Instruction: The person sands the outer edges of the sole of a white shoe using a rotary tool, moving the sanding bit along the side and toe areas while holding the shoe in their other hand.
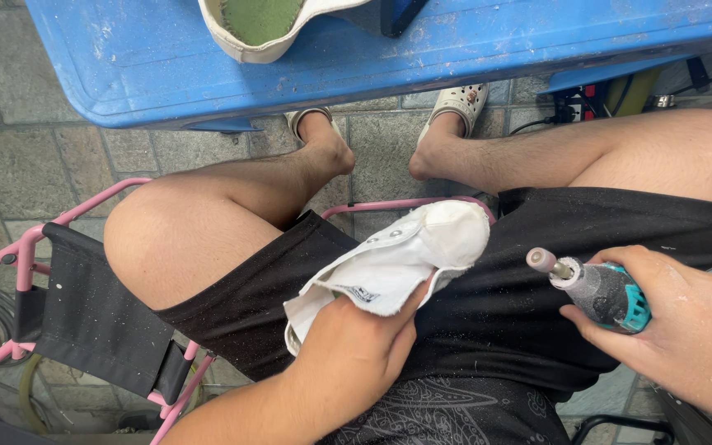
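**One small label, nothing else**

The only label (pixel 363 293) is a small pale patch with dark marks, sewn on the white shoe (pixel 405 255) near its opening edge, on the heel-side half, well apart from the toe. Its shape reads as roughly rectangular, lying slanted. No packages, signs or screens show anywhere around the shoe.

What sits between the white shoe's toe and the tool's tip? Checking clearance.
Only black shorts between white shoe and rotary tool; head view.
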